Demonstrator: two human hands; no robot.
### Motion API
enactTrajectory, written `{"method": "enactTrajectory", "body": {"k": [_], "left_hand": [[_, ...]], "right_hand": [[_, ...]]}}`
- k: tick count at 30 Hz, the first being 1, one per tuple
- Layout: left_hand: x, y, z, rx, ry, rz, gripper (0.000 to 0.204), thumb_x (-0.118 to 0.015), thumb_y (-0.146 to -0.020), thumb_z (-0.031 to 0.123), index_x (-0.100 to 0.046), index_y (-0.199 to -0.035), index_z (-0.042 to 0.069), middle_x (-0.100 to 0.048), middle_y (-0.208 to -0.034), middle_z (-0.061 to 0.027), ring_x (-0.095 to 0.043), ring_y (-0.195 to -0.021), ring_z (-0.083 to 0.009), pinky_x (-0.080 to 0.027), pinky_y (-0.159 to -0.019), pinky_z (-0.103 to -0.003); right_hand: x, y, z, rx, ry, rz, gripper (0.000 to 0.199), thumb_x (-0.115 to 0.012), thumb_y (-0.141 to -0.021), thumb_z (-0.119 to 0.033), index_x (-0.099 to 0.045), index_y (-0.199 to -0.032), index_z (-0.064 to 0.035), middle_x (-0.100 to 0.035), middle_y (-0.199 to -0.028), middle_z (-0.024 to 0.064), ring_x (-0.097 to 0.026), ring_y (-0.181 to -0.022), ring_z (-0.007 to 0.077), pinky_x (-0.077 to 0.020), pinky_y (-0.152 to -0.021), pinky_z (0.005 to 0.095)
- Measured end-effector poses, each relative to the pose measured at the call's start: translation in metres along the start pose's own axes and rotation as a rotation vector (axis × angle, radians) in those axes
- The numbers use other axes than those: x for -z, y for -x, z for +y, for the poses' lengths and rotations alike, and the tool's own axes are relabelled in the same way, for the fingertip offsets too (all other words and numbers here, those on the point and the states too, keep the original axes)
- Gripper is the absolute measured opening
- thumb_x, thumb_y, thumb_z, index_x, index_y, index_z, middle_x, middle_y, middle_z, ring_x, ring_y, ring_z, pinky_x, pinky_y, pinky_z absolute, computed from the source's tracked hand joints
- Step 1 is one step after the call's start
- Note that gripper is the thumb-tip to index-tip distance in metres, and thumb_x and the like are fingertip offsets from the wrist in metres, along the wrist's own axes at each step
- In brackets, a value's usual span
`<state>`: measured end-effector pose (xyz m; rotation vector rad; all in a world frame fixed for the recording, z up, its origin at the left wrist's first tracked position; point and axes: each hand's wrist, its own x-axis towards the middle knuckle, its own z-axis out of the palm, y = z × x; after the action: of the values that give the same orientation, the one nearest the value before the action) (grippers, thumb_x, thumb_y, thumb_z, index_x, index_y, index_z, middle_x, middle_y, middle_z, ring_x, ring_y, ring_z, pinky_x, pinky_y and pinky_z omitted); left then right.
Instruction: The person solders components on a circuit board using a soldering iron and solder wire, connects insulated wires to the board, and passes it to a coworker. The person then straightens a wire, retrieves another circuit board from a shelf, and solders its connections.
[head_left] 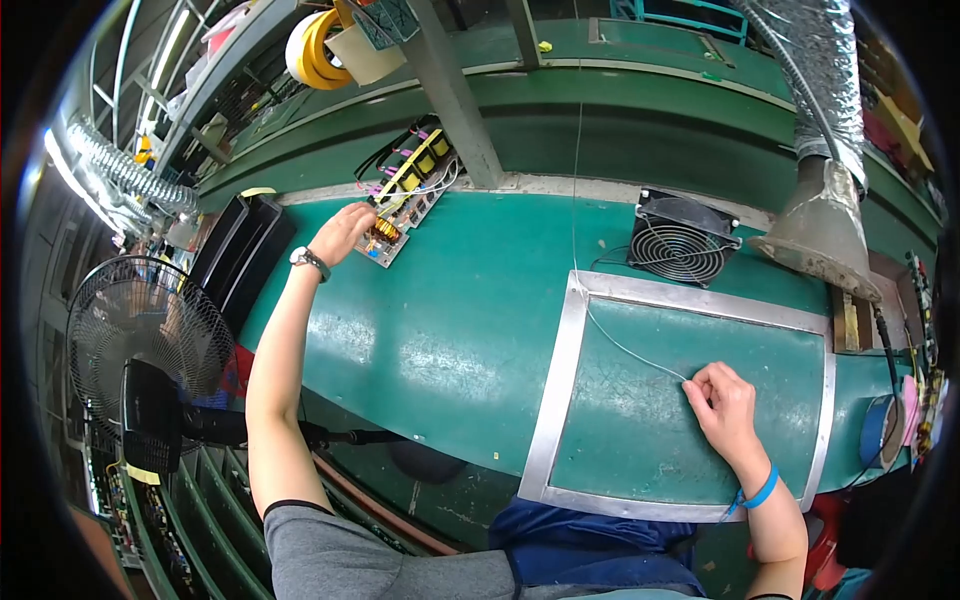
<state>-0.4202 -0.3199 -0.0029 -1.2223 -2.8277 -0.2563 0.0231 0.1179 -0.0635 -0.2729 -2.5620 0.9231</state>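
Observation:
My left hand (341, 231) reaches far out to the left across the green bench and closes on the near end of a circuit board (407, 196) with yellow coils and purple and black wires. A watch sits on that wrist. My right hand (722, 396) rests inside the metal-framed green panel (558, 375), fingers pinched on a thin pale wire (620, 345) that runs up and away over the bench. A blue band circles the right wrist.
A small black square fan (683, 239) stands beyond the panel. A grey extraction hood (822, 232) with a ribbed hose hangs at the right. Black trays (236, 256) lie left of the board, a pedestal fan (140, 345) stands at far left, blue tape (876, 431) at right.

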Motion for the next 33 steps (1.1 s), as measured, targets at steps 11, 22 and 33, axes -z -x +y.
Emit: {"method": "enactTrajectory", "body": {"k": [11, 22, 33], "left_hand": [[0.000, -0.025, 0.007, 0.101, -0.412, -0.189, 0.035, -0.075, -0.072, 0.010, -0.059, -0.103, 0.007, -0.060, -0.106, -0.0112, -0.058, -0.106, -0.0311, -0.048, -0.090, -0.042], [0.024, -0.008, 0.121, -0.032, -0.117, -0.137, 0.034, -0.073, -0.080, 0.031, -0.067, -0.096, 0.001, -0.068, -0.087, -0.0197, -0.066, -0.083, -0.0341, -0.052, -0.072, -0.043], [-0.021, 0.082, 0.202, 0.023, -0.156, 0.295, 0.029, -0.070, -0.082, 0.025, -0.061, -0.095, 0.001, -0.061, -0.087, -0.0161, -0.060, -0.086, -0.0339, -0.049, -0.075, -0.043]], "right_hand": [[0.002, 0.002, 0.003, 0.031, -0.035, -0.025, 0.017, -0.070, -0.081, -0.013, -0.057, -0.072, -0.0056, -0.054, -0.062, 0.0060, -0.054, -0.051, 0.0214, -0.0407, -0.047, 0.0348], [0.004, 0.005, 0.008, 0.058, -0.044, -0.029, 0.017, -0.069, -0.082, -0.014, -0.056, -0.073, -0.0056, -0.055, -0.064, 0.0069, -0.054, -0.052, 0.0231, -0.0420, -0.049, 0.0360], [0.006, 0.004, 0.003, 0.071, -0.057, -0.078, 0.015, -0.069, -0.082, -0.011, -0.057, -0.076, -0.0043, -0.055, -0.065, 0.0076, -0.054, -0.054, 0.0217, -0.0429, -0.051, 0.0347]]}}
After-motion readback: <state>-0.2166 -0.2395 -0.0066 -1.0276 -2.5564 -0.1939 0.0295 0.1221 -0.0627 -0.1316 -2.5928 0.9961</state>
